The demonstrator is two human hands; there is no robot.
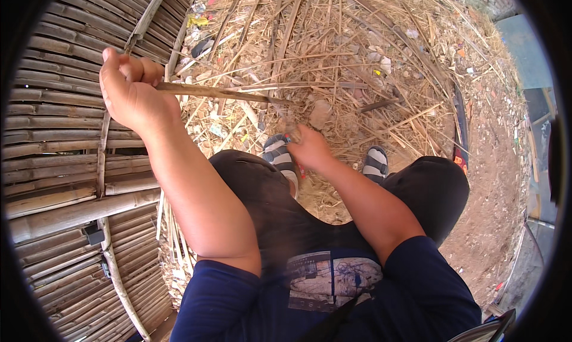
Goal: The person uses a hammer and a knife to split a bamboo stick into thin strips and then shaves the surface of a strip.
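My left hand [140, 97] is raised at the left, its fingers closed around one end of a thin brown wooden stick [217, 93]. The stick runs nearly level to the right, and its far end hangs over the dry litter. Lower and nearer the middle, my right hand [314, 149] is closed just beside my left sandal [277, 150]. Small red bits and a blurred, pale shape show at its fingers, but I cannot make out what it grips. A gap separates my right hand from the stick's far end.
A bamboo slat wall [62, 124] stands close on my left. Straw, splinters and stones [333, 62] litter the ground ahead. My right sandal [375, 162] is planted near a dark strip [460, 121]. Bare dirt [488, 223] lies to the right, before bluish panels [536, 103].
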